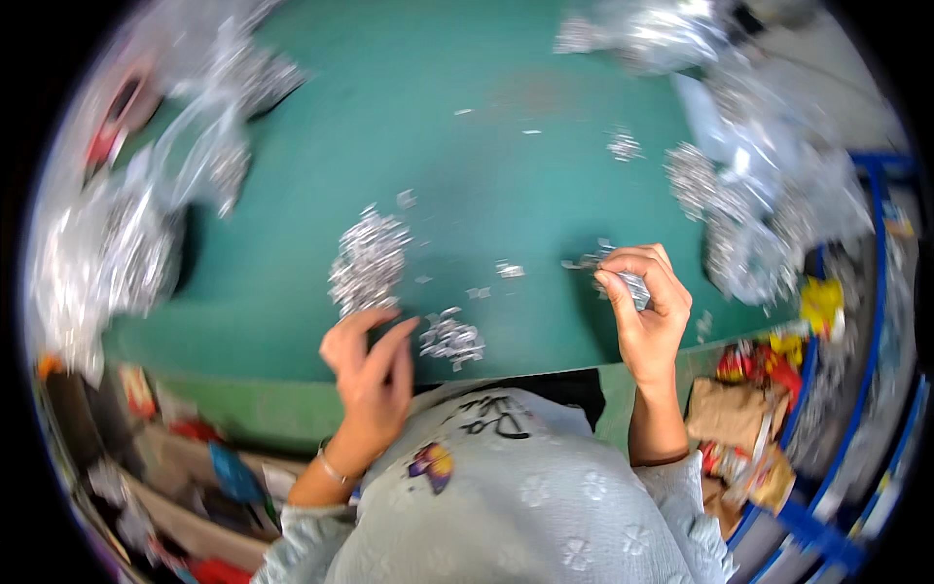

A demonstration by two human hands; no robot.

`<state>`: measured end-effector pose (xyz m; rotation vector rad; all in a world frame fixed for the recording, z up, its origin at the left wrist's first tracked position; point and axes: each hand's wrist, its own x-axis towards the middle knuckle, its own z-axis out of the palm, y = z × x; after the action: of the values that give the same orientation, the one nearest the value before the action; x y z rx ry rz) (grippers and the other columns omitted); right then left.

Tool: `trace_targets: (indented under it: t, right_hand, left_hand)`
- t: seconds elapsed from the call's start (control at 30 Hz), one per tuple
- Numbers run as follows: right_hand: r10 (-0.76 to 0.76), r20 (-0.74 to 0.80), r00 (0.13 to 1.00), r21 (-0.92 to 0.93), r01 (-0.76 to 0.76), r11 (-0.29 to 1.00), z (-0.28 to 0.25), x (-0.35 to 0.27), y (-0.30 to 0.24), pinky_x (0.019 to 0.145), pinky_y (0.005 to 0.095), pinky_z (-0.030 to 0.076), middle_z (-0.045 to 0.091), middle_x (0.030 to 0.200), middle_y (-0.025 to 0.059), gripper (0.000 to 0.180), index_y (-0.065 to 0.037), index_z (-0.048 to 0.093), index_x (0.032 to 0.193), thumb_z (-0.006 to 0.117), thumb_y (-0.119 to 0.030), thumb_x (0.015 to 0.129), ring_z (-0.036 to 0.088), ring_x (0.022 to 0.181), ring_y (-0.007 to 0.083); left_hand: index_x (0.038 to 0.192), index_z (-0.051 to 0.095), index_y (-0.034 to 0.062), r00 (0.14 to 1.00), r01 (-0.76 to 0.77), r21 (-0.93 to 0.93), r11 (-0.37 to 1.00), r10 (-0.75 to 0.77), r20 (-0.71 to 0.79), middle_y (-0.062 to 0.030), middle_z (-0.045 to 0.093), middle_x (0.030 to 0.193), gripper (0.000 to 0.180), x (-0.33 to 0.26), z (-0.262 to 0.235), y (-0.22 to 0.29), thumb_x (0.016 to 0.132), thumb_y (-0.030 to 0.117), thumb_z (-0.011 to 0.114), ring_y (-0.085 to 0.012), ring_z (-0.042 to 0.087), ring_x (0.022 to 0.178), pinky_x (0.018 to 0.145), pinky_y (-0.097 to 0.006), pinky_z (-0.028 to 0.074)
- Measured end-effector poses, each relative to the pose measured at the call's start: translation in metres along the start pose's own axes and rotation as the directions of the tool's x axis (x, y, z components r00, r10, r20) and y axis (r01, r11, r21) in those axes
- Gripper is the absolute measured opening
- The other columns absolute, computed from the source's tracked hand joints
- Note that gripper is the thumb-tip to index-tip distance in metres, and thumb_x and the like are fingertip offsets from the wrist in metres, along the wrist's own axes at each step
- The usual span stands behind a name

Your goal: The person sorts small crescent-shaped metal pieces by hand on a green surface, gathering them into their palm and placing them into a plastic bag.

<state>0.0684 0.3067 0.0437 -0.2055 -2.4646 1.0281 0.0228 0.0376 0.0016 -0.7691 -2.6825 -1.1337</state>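
Small silvery metal pieces lie in piles on a green tabletop [486, 214]. My left hand [370, 370] is at the near end of the larger pile [370, 258], thumb and forefinger apart, with nothing visible between them. Right beside its fingertips is a smaller pile [452, 339]. Farther right, my right hand [652, 302] is closed, with thumb and fingertips pinched together. Silvery metal pieces [634, 288] show between its thumb and curled fingers, and more [587, 261] show at the fingertips. Motion blur hides their exact shape and number.
Clear plastic bags of metal pieces crowd the left edge [126, 243] and the right edge [754, 195], with another bag [662, 34] at the far right. Loose pieces [624, 146] are scattered about. A blue rack [871, 321] and a brown paper bag [730, 409] stand right of the table.
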Motion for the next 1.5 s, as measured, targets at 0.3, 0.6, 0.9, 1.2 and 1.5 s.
trace_targets:
  t: [0.3, 0.6, 0.9, 1.2, 1.5]
  right_hand:
    - [0.192, -0.784, 0.590, -0.064, -0.384, 0.921, -0.179, -0.087, 0.152, 0.072, 0.0224, 0.048, 0.068, 0.085, 0.0015, 0.009, 0.001, 0.068, 0.094, 0.071, -0.001, 0.085, 0.059, 0.075, 0.0082]
    - [0.174, -0.718, 0.674, -0.355, -0.569, 0.742, -0.193, -0.089, 0.232, 0.075, 0.0340, 0.052, 0.070, 0.087, 0.0127, 0.015, -0.001, 0.070, 0.097, 0.070, 0.000, 0.082, 0.066, 0.078, 0.0233]
    - [-0.039, -0.724, 0.689, -0.320, -0.285, 0.903, -0.155, -0.056, 0.130, 0.083, 0.0293, 0.048, 0.070, 0.102, 0.0099, 0.014, 0.003, 0.068, 0.104, 0.059, -0.003, 0.094, 0.063, 0.092, 0.0177]
    - [-0.219, -0.388, 0.895, -0.413, 0.044, 0.910, -0.081, -0.027, 0.058, 0.088, 0.0373, 0.050, 0.067, 0.104, 0.0164, 0.013, 0.009, 0.063, 0.103, 0.057, 0.009, 0.091, 0.065, 0.095, 0.0279]
    - [0.014, -0.015, 1.000, 0.127, -0.012, 0.992, -0.010, -0.020, 0.002, 0.082, 0.0332, 0.049, 0.068, 0.094, 0.0139, 0.011, 0.005, 0.067, 0.093, 0.064, 0.006, 0.083, 0.063, 0.088, 0.0252]
  left_hand:
    - [0.101, 0.068, 0.0016, 0.995, -0.098, 0.033, 0.995, 0.098, 0.008, -0.0122, 0.060, 0.107, 0.024, 0.010, 0.010, 0.005, 0.079, -0.008, 0.062, -0.0273, 0.056, 0.096, 0.090, -0.037, 0.039]
    - [0.104, 0.067, 0.0024, 0.992, -0.124, 0.099, 0.987, 0.119, 0.050, -0.0111, 0.060, 0.109, 0.025, 0.009, 0.013, 0.020, 0.081, -0.005, 0.062, -0.0271, 0.055, 0.099, 0.093, -0.038, 0.037]
    - [0.104, 0.068, 0.0093, 0.997, -0.075, 0.236, 0.969, 0.067, 0.043, -0.0073, 0.059, 0.107, 0.026, 0.016, 0.007, -0.004, 0.079, 0.005, 0.071, -0.0266, 0.055, 0.105, 0.094, -0.042, 0.033]
    - [0.098, 0.070, 0.0103, 0.993, -0.116, 0.169, 0.979, 0.109, 0.050, -0.0029, 0.055, 0.096, 0.022, 0.038, 0.023, -0.011, 0.077, 0.010, 0.076, -0.0219, 0.052, 0.089, 0.088, -0.041, 0.031]
    - [0.096, 0.065, 0.0077, 0.992, -0.121, 0.056, 0.991, 0.122, -0.010, -0.0032, 0.056, 0.096, 0.021, 0.043, 0.023, 0.001, 0.077, 0.003, 0.074, -0.0231, 0.051, 0.088, 0.083, -0.039, 0.031]
